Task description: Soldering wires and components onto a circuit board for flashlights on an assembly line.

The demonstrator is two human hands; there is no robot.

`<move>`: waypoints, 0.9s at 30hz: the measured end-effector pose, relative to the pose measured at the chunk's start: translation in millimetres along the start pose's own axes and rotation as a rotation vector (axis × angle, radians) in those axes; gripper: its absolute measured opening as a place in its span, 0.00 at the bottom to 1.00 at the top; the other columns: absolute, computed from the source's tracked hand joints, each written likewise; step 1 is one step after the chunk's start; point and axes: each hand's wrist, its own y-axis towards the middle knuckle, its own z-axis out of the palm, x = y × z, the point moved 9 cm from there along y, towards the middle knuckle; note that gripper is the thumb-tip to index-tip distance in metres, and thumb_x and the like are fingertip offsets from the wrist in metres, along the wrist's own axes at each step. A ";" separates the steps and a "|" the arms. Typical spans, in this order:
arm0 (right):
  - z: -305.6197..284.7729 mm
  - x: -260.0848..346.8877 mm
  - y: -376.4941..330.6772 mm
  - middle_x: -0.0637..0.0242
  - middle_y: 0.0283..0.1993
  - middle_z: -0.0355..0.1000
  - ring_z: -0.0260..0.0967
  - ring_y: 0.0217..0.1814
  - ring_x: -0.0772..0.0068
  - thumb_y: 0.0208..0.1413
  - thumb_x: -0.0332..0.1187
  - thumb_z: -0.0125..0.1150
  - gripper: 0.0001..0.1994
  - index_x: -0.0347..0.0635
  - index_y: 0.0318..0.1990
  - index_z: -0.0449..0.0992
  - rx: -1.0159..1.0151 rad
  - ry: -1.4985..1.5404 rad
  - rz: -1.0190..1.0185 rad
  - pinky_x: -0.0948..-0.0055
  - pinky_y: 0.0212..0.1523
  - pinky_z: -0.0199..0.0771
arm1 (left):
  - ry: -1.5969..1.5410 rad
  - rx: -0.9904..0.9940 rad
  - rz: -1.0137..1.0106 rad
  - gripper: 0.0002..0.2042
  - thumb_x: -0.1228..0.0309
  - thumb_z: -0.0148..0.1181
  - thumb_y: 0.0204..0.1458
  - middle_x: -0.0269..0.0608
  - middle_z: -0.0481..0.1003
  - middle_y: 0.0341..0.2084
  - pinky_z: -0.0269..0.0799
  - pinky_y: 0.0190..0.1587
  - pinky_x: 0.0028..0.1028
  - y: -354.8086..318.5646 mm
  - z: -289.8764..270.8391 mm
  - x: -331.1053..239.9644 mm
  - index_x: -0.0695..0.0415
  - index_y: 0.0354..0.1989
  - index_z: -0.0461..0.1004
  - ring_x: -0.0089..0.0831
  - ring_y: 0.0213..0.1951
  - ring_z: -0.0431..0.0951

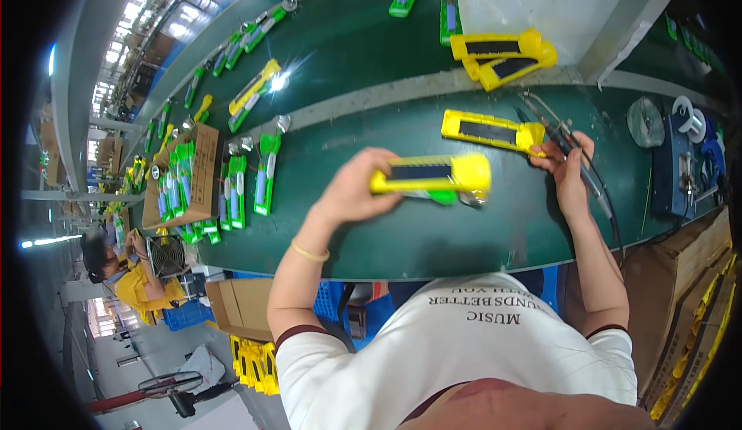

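My left hand (359,186) is closed round one end of a yellow plastic housing (471,171) with a dark panel set in its top. Beneath it shows a green part (442,197), with something shiny at the right end; both are mostly hidden. My right hand (570,175) grips a soldering iron (558,135) by its dark handle, the tip slanting up to the left. A second yellow housing (487,130) lies on the green bench just left of that hand. The fingertips meet its right end; whether they grip it I cannot tell.
Several yellow housings (506,55) are stacked beyond the bench ledge. At left, green pieces (267,173) lie beside a cardboard box (202,169) filled with more. A blue soldering station (671,169) and a solder spool (688,119) stand right. A person in yellow (139,283) works far left.
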 end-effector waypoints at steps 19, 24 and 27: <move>13.5 3.2 3.5 0.53 0.40 0.66 0.71 0.41 0.61 0.55 0.55 0.45 0.28 0.40 0.49 0.50 0.020 -0.015 0.040 0.66 0.42 0.74 | 0.843 -0.617 -0.479 0.21 0.61 0.61 0.42 0.50 0.70 0.38 0.68 0.41 0.41 276.9 -56.5 171.0 0.60 0.40 0.64 0.46 0.42 0.71; 18.2 1.8 0.9 0.53 0.41 0.65 0.70 0.42 0.62 0.56 0.53 0.45 0.26 0.40 0.49 0.50 0.052 -0.016 0.037 0.66 0.43 0.73 | 0.334 -0.677 -0.469 0.20 0.69 0.63 0.40 0.51 0.69 0.37 0.68 0.42 0.38 232.6 -77.3 188.9 0.62 0.41 0.62 0.47 0.40 0.72; 9.4 -0.5 1.8 0.52 0.42 0.66 0.70 0.43 0.61 0.59 0.50 0.43 0.23 0.40 0.49 0.51 0.026 -0.015 0.045 0.65 0.43 0.73 | 0.077 -0.614 -0.215 0.28 0.69 0.65 0.38 0.50 0.69 0.42 0.66 0.46 0.32 170.2 -67.1 136.4 0.62 0.49 0.61 0.41 0.44 0.71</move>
